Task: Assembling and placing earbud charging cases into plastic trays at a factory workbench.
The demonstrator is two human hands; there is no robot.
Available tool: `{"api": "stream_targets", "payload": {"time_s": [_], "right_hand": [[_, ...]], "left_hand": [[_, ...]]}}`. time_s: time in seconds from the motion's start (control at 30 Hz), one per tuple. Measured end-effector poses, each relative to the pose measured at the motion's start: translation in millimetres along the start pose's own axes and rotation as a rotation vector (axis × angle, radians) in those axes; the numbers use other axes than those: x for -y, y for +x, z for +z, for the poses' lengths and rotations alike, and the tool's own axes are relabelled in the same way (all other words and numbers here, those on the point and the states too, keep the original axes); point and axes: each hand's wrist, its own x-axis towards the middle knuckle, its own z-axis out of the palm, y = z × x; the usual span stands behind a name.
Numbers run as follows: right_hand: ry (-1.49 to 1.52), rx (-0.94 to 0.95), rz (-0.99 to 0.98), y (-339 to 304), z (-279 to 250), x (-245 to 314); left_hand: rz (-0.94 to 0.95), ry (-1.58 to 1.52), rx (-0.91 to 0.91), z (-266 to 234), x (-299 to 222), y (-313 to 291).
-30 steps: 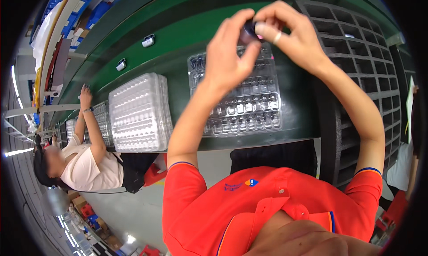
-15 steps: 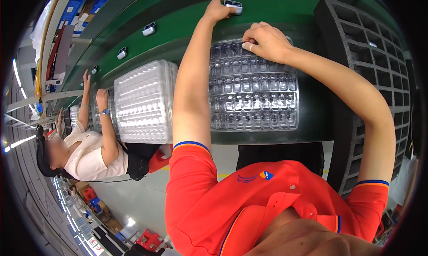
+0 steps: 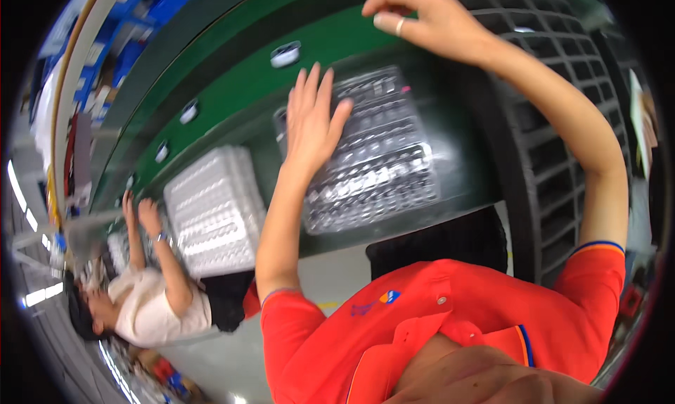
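Note:
My left hand (image 3: pixel 309 119) is open, its fingers spread over the far left part of a clear plastic tray (image 3: pixel 383 168) with rows of small moulded pockets. Just beyond its fingertips, a small white case with a dark top (image 3: pixel 286 54), shaped like an earbud charging case, sits on the green conveyor belt (image 3: pixel 337 35). Farther right, my right hand (image 3: pixel 432 21) hovers over the belt's edge, close to the dark foam grid. Its thumb and forefinger stand apart, with nothing visible between them. Blur and the palm hide the other fingers.
More small cases (image 3: pixel 189 111) sit along the belt to the left. A stack of clear trays (image 3: pixel 211 207) stands left of my arm. The tall dark foam grid (image 3: pixel 555 123) rises at the right. A co-worker (image 3: pixel 151 291) in a pale shirt reaches toward the belt.
My left hand has let go of the white case and come back over the tray. My right hand has moved off the tray, outward over the belt. The view has turned.

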Motion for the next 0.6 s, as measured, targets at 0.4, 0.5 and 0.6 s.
{"api": "stream_targets", "payload": {"time_s": [0.4,0.5,0.6], "right_hand": [[-0.718,0.164,0.357,-135.6,-177.5,-114.5],[-0.591,0.487,0.662,-108.3,-180.9,-104.7],[-0.462,0.732,0.767,-83.0,-177.3,-117.6]], "left_hand": [[0.010,0.164,0.194,12.0,-21.6,-18.7],[0.013,0.158,0.082,5.4,-24.5,-17.9],[0.021,0.062,-0.110,-5.7,-36.6,-19.2]]}}
